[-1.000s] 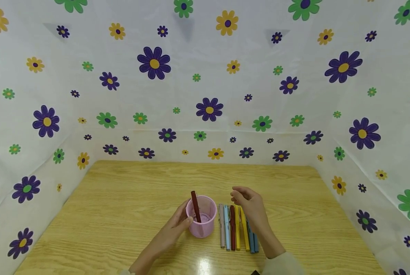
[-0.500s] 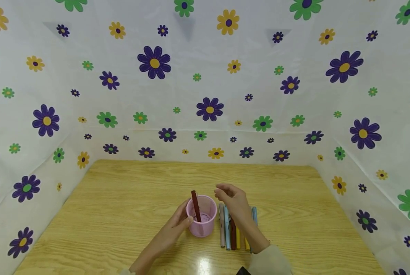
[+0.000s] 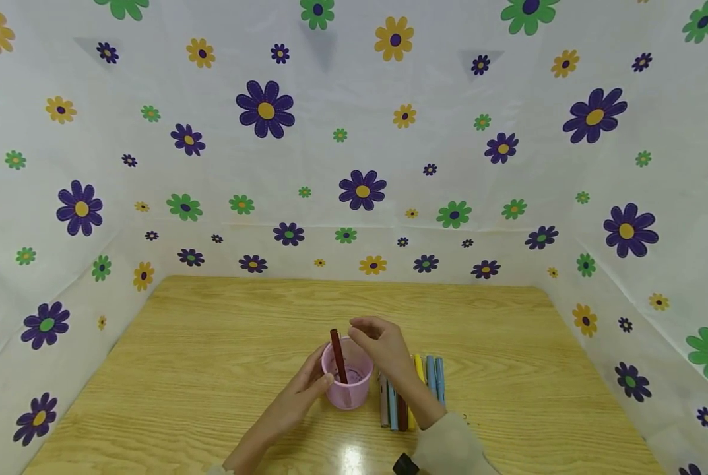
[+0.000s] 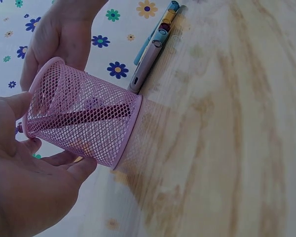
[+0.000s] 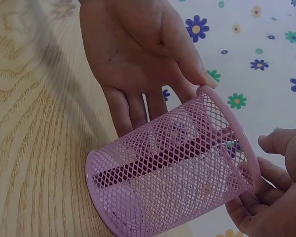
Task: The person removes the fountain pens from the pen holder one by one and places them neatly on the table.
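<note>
My left hand (image 3: 294,396) holds a pink mesh pen cup (image 3: 349,397) upright, thumb at its rim and fingers around the far side. A dark red pen (image 3: 338,356) leans inside, its top above the rim; the left wrist view shows it through the mesh of the cup (image 4: 84,118). My right hand (image 3: 383,346) hovers at the cup's right rim with fingers loosely bent and nothing between them. In the right wrist view that hand (image 5: 276,190) has its thumb apart from the rim and fingers close to it. A row of pens lies under my right forearm, partly hidden.
The row includes a grey pen (image 3: 384,402), a yellow pen (image 3: 418,366) and a blue pen (image 3: 431,376). Everything rests on a wooden table (image 3: 223,343), enclosed by a flowered white cloth (image 3: 306,152). A small black object (image 3: 405,464) sits by the right sleeve.
My right hand has moved left from above the pens to the cup's rim, uncovering the blue pens. The left hand, the cup and the pen in it have stayed put.
</note>
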### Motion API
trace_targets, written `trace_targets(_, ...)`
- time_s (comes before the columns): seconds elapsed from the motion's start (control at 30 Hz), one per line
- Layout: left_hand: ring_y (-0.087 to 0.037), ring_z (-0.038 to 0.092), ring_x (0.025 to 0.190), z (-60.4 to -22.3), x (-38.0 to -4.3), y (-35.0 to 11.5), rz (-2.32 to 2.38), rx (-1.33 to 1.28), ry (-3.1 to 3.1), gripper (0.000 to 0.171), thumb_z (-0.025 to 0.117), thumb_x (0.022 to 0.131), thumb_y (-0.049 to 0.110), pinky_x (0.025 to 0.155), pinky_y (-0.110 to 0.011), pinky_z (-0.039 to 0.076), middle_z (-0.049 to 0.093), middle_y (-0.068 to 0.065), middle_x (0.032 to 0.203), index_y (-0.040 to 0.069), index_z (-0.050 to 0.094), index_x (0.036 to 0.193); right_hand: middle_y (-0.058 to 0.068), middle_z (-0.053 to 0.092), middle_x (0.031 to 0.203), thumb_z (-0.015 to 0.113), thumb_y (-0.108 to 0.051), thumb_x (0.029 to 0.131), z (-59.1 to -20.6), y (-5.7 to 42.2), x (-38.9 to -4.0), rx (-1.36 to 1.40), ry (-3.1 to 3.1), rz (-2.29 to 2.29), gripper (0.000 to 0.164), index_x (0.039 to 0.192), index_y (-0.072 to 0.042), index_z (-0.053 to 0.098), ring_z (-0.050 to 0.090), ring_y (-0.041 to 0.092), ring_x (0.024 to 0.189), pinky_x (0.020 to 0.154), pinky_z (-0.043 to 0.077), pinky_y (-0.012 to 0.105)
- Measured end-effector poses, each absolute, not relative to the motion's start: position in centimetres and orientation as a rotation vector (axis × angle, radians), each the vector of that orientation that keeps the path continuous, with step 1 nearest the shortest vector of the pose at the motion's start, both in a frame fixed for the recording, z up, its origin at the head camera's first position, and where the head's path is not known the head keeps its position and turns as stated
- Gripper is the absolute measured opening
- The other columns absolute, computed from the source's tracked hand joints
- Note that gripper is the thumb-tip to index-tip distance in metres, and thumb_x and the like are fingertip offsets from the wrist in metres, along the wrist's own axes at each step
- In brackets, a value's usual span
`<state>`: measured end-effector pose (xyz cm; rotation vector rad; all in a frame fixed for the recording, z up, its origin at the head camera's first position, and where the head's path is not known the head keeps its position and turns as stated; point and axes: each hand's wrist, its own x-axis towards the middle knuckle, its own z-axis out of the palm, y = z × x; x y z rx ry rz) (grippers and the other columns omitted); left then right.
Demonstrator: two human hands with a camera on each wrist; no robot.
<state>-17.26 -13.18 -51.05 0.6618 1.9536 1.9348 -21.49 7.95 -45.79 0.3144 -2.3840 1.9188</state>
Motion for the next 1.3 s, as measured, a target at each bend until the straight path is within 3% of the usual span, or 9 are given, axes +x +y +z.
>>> trace_targets(0.27, -0.043, 0.023, 0.153, -50.9, -17.1, -13.2, 1.928, 0.629, 1.969, 0.062, 0.042, 0.113, 0.018, 0.121, -0.059, 0.025, 0.021, -0.026, 0.167, 0.014, 0.01, 0.167, 0.015, 0.074, 0.112, 0.074, -0.014, 0.096, -46.0, 7.1, -21.7, 0.434, -2.435, 1.888, 0.028, 0.119, 0.002, 0.073, 0.069, 0.025, 0.103, 0.088, 0.057, 0.027)
trace_targets(0.47, -0.042, 0.022, 0.153, -50.9, -17.1, -13.1, 1.928, 0.607, 1.978, 0.063, 0.043, 0.113, 0.016, 0.121, -0.058, 0.025, 0.02, -0.024, 0.167, 0.014, 0.011, 0.167, 0.014, 0.074, 0.113, 0.074, -0.016, 0.097, -46.3, 6.6, -21.9, 0.521, -2.492, 1.81, 0.029, 0.12, 0.002, 0.073, 0.07, 0.028, 0.106, 0.092, 0.059, 0.037)
trace_targets(0.73, -0.041, 0.02, 0.154, -51.1, -17.2, -13.1, 1.926, 0.625, 1.968, 0.063, 0.043, 0.113, 0.019, 0.122, -0.058, 0.024, 0.018, -0.024, 0.168, 0.014, 0.009, 0.167, 0.015, 0.075, 0.109, 0.076, -0.02, 0.096, -46.8, 6.3, -22.0, 0.563, -2.55, 1.689, 0.032, 0.117, 0.003, 0.074, 0.073, 0.029, 0.099, 0.084, 0.062, 0.038)
trace_targets(0.97, -0.042, 0.018, 0.154, -51.0, -17.2, -13.1, 1.929, 0.635, 1.959, 0.063, 0.041, 0.113, 0.015, 0.122, -0.058, 0.023, 0.016, -0.024, 0.169, 0.011, 0.008, 0.166, 0.016, 0.076, 0.105, 0.075, -0.019, 0.095, -46.8, 6.5, -21.9, 0.539, -2.54, 1.665, 0.03, 0.114, 0.005, 0.075, 0.073, 0.03, 0.096, 0.082, 0.063, 0.04)
trace_targets(1.3, -0.042, 0.019, 0.154, -50.9, -17.1, -13.0, 1.931, 0.588, 1.983, 0.063, 0.043, 0.113, 0.015, 0.122, -0.058, 0.023, 0.018, -0.024, 0.168, 0.01, 0.01, 0.166, 0.014, 0.076, 0.109, 0.072, -0.016, 0.098, -46.6, 7.1, -21.7, 0.416, -2.441, 1.786, 0.027, 0.117, 0.001, 0.076, 0.072, 0.03, 0.102, 0.089, 0.061, 0.044)
